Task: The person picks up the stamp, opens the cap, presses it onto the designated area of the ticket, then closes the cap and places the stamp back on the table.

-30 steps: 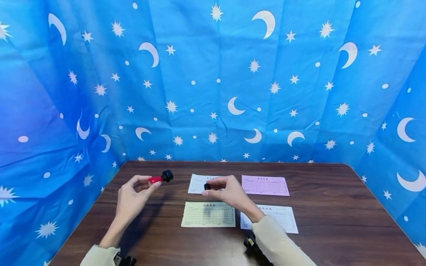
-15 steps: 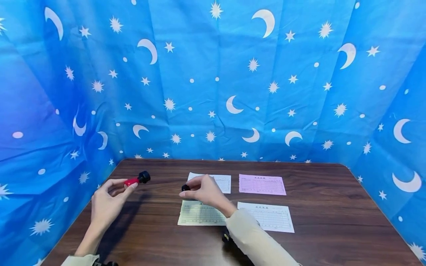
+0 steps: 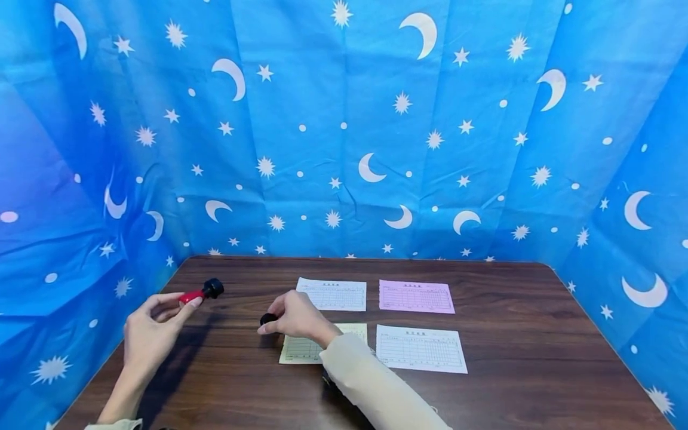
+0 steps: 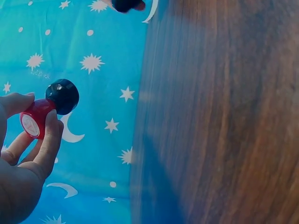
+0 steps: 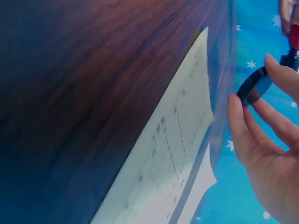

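My left hand pinches the red handle of a stamp between thumb and fingers, above the left part of the table. The stamp's round black end points away to the right; in the left wrist view a white label shows on the end of the red handle. My right hand holds a round black cap by its edge, with the thumb on one side and fingers on the other. Cap and stamp are apart. Beneath the right hand and sleeve, a pale yellow form is partly hidden.
Around it lie a white form behind, a pink form at the back right and another white form at the front right. The brown wooden table ends at a blue cloth with moons and stars.
Both hands have moved left, the left with the stamp and the right with the black cap. My right hand has also come lower, uncovering the back white form. The head view has shifted slightly.
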`<state>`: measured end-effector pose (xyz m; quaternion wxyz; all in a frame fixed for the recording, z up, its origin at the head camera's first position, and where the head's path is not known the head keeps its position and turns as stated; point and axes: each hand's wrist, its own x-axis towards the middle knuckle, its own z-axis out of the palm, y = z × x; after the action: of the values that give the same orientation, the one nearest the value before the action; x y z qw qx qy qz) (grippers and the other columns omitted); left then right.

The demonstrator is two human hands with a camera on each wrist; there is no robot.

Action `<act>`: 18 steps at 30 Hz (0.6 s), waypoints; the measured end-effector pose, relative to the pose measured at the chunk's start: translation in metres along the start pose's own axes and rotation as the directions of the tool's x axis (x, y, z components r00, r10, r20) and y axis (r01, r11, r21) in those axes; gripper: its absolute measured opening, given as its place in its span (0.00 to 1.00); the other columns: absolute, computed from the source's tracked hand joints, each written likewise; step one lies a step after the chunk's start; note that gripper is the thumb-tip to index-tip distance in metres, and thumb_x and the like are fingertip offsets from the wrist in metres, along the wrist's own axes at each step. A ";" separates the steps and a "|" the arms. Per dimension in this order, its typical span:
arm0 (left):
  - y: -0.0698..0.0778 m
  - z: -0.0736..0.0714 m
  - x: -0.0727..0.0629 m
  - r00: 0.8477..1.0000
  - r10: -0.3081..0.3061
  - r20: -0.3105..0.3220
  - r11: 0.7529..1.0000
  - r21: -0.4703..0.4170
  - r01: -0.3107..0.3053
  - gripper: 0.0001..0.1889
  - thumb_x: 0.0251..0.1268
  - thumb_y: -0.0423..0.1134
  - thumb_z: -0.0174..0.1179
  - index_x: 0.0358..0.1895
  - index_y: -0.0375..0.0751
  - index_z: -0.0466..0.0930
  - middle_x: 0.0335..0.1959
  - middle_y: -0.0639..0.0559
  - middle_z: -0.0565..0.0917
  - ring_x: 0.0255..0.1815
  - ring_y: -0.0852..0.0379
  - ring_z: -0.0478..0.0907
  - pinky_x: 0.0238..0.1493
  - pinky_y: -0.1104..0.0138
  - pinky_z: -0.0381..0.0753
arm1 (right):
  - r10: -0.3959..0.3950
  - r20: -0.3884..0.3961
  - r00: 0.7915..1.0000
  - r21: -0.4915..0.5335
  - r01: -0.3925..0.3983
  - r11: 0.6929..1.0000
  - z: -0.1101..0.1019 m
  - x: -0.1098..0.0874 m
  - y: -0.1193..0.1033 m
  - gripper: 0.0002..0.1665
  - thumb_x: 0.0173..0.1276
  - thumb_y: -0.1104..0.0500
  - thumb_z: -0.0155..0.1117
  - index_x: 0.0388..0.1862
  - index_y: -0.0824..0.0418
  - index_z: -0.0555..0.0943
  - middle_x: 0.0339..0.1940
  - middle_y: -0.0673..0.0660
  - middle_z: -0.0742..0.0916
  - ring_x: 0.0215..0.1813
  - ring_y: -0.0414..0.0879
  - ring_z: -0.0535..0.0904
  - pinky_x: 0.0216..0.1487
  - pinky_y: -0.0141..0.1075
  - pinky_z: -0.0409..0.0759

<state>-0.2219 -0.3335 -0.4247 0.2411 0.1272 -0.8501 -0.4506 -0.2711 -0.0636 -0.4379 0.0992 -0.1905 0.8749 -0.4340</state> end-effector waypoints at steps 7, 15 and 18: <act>0.004 -0.002 0.000 1.000 0.011 0.011 1.000 -0.024 -0.010 0.26 0.61 0.52 0.77 0.56 0.39 0.85 0.35 0.82 0.80 0.35 0.86 0.81 0.34 0.84 0.79 | -0.068 0.030 0.997 -0.277 0.074 0.958 0.018 0.011 -0.003 0.27 0.62 0.46 0.82 0.57 0.54 0.88 0.53 0.48 0.92 0.52 0.39 0.86 0.48 0.28 0.83; 0.005 -0.003 -0.001 1.000 0.023 0.019 0.999 -0.026 -0.023 0.26 0.61 0.53 0.77 0.56 0.40 0.85 0.35 0.81 0.82 0.35 0.85 0.81 0.33 0.82 0.80 | -0.086 0.015 0.996 -0.367 0.085 0.926 0.025 0.021 -0.010 0.24 0.64 0.46 0.80 0.57 0.51 0.89 0.55 0.47 0.91 0.53 0.40 0.86 0.44 0.28 0.83; 0.004 -0.003 -0.002 0.999 0.020 0.027 0.999 -0.031 -0.019 0.27 0.61 0.52 0.78 0.56 0.39 0.85 0.36 0.80 0.82 0.35 0.85 0.82 0.33 0.82 0.80 | -0.070 0.008 0.998 -0.374 0.068 0.925 0.026 0.024 -0.011 0.25 0.64 0.46 0.80 0.58 0.51 0.89 0.56 0.47 0.91 0.52 0.39 0.86 0.43 0.28 0.82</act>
<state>-0.2189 -0.3329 -0.4206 0.2359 0.1089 -0.8474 -0.4631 -0.2810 -0.0986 -0.4452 0.0434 -0.2354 0.9346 -0.2632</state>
